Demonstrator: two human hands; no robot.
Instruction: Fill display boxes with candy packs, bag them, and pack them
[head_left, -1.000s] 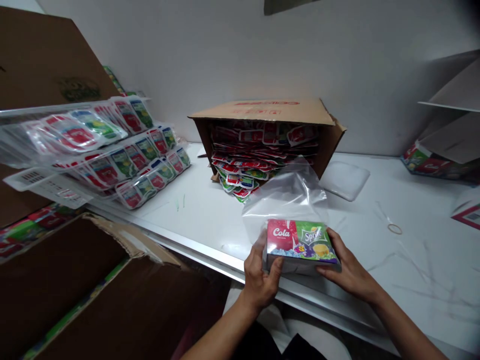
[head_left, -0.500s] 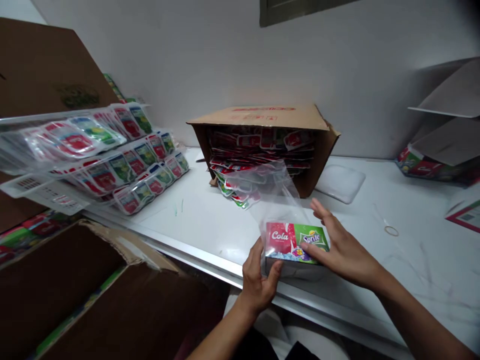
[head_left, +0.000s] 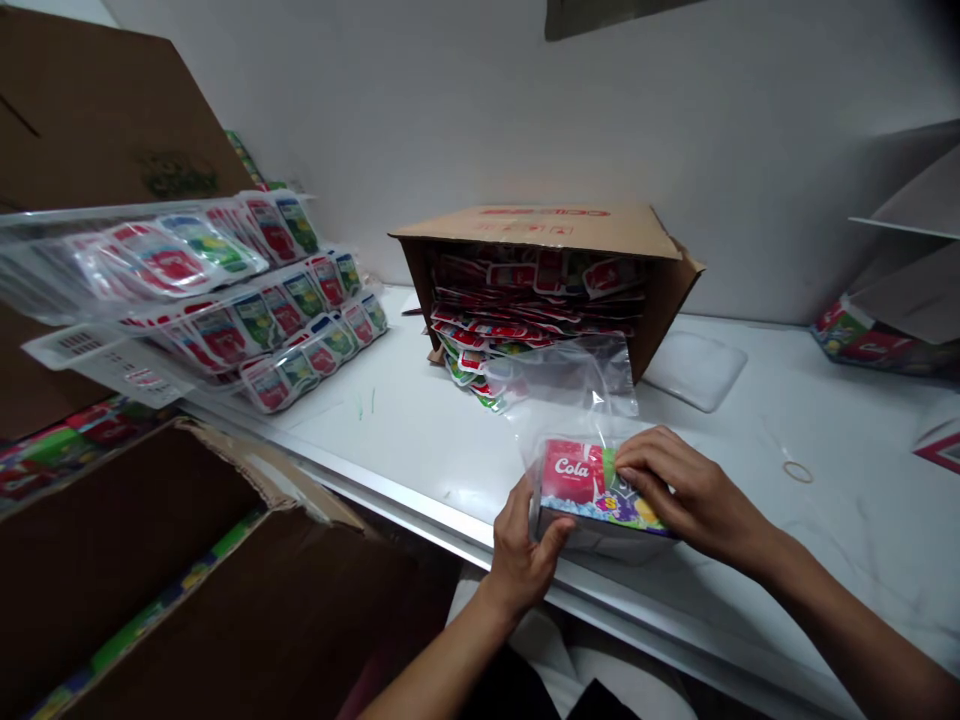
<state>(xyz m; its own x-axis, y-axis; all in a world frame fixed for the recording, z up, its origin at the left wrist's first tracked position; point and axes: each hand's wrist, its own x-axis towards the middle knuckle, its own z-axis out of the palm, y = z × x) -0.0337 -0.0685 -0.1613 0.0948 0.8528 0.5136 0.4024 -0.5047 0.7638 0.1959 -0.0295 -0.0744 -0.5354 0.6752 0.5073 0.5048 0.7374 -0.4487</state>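
Observation:
A stack of packets printed "Cola" in red and green (head_left: 577, 480) sits inside a clear plastic bag (head_left: 574, 385) at the near edge of the white table (head_left: 420, 440). My left hand (head_left: 521, 550) grips the stack's left end, thumb on its front. My right hand (head_left: 679, 490) lies over the right half of the top, fingers curled and pressing down on the bagged stack. The bag's open end stands up loosely behind the stack.
A cardboard box on its side (head_left: 547, 280) spills red and green packets at the table's middle. Bagged packet rows (head_left: 225, 300) lean at the left. An open brown carton (head_left: 172, 570) stands below left. A rubber band (head_left: 797, 471) and a clear lid (head_left: 694, 370) lie at the right.
My right hand lifted off the stack's right side, opened above it, then came down curled over the top. The bag's loose end shifted behind the stack.

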